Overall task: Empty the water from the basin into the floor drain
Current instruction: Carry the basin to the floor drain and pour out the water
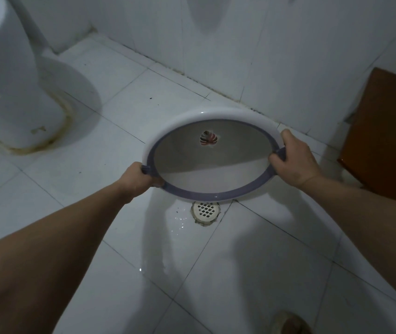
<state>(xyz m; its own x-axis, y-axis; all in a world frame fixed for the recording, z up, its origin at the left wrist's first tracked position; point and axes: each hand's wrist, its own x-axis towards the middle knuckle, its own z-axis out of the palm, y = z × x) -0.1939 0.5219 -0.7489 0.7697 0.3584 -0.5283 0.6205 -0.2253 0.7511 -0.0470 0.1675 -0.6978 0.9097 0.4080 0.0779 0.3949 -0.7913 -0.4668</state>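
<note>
Hands first: the left hand [141, 175] is closed around the basin [212, 162] rim at its left side, and the right hand [293, 157] is closed on the rim at the opposite side, thumb hooked inside. Held off the floor [252, 261], the basin is tipped steeply toward the person, its near lip hanging just above the far edge of the drain [205, 212]. Its inside looks nearly dry, with a leaf decal showing on the bottom, so the pour seems almost done. Wet sheen and droplets lie on the tiles to the left of the drain and nearer the camera, a sign that some water landed off the grate.

To finish well, keep both grips firm and level with each other, bring the low lip squarely over the grate, and hold the tilt until the last drops run off. A toilet [11, 80] stands well to the left, a wooden panel [385, 141] to the right.
</note>
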